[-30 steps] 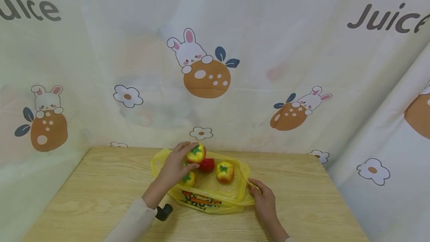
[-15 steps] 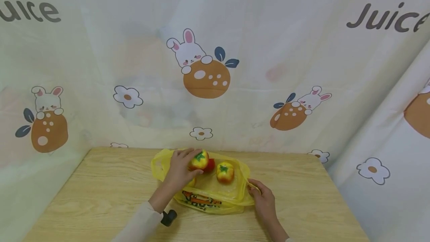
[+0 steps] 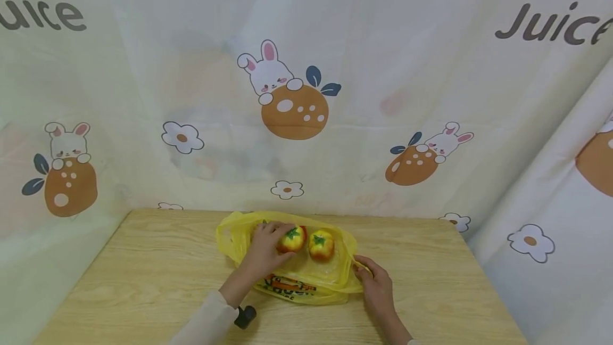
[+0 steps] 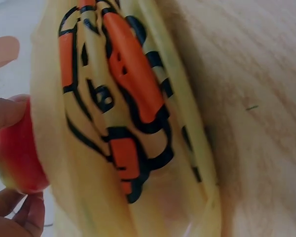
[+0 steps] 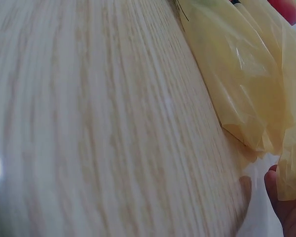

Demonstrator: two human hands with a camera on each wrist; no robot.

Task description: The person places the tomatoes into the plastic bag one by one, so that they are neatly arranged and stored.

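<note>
A yellow plastic bag (image 3: pixel 325 297) with orange and black print lies with its mouth wide on the table. Over its inside, my left hand (image 3: pixel 262 252) holds a yellow-and-red fruit (image 3: pixel 293 239) with a green star-shaped top. The left wrist view shows the fruit's red side (image 4: pixel 19 148) between thumb and fingers, beside the bag wall. Another such fruit (image 3: pixel 321 245) sits in the bag to its right. A red fruit behind is mostly hidden, and one at the left is partly covered by my hand. My right hand (image 3: pixel 378 284) pinches the bag's right handle (image 3: pixel 356 278).
The bag rests on a pale wood-grain table (image 3: pixel 431 281), near its back edge. Behind hangs a white curtain (image 3: pixel 364 164) printed with rabbits, oranges and flowers. A small black device (image 3: pixel 246 317) sits at my left wrist.
My left hand has moved right and down with the fruit, from above the bag's left part into its middle, now covering most of the red fruit. My right hand has stayed still.
</note>
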